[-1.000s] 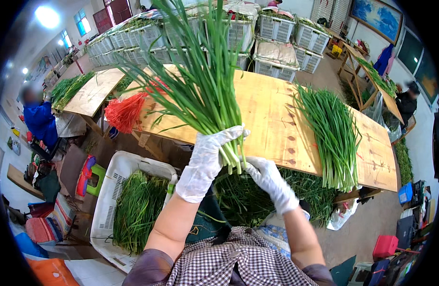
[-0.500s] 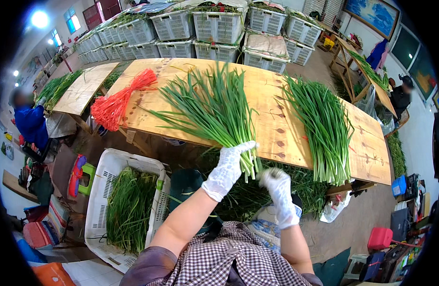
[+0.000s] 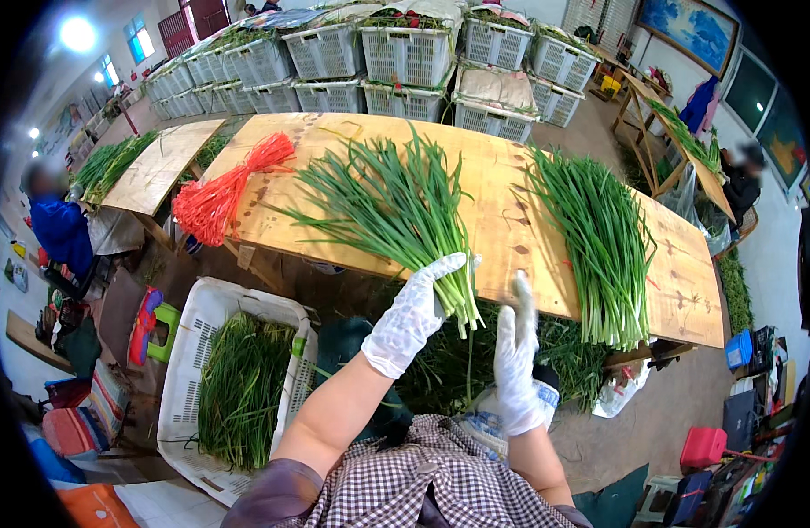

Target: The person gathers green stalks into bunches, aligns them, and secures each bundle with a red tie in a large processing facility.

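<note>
My left hand, in a white glove, grips a thick bunch of green chives near its cut ends; the leaves fan out over the wooden table. My right hand, also gloved, is held flat and upright just right of the bunch's ends, holding nothing. A single chive strand hangs below the bunch. A second pile of chives lies on the table to the right.
A bundle of red ties lies at the table's left end. A white crate with chives stands at lower left. Loose chives lie under the table edge. Stacked white crates line the back. A person in blue sits at left.
My left hand has lowered the bunch from upright until its leaves lie over the table. My right hand has let go of the stems and now stands open beside them.
</note>
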`<move>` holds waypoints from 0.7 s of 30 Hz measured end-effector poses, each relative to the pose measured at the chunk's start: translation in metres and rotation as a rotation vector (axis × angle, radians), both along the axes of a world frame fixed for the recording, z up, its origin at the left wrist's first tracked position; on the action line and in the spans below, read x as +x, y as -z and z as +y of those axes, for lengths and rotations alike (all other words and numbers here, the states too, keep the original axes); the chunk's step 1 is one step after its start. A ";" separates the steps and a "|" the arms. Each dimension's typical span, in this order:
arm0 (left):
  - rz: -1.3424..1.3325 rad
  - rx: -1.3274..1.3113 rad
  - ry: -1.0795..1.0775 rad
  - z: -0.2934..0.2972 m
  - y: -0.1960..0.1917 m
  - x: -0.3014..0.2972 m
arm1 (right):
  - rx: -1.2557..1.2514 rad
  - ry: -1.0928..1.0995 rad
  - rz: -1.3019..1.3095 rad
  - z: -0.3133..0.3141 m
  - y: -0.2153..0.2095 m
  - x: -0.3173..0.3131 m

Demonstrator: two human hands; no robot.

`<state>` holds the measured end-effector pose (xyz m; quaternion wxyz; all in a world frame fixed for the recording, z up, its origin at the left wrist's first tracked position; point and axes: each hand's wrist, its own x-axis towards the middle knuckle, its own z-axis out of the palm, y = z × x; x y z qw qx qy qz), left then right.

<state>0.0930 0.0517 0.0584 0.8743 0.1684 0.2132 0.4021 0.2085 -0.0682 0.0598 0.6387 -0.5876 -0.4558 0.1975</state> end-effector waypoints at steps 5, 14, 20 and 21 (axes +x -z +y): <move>0.205 0.064 0.026 0.001 -0.008 -0.011 | -0.568 -0.825 0.406 -0.020 0.009 0.008; -0.074 -0.062 -0.105 0.005 -0.030 -0.010 | 0.061 -0.012 -0.768 -0.030 0.008 0.016; -0.417 -0.162 0.169 -0.028 0.018 0.011 | 0.398 0.134 -0.651 0.027 -0.010 -0.007; -0.533 -0.292 0.218 -0.031 0.023 0.014 | 0.358 0.076 -0.510 0.034 -0.003 -0.007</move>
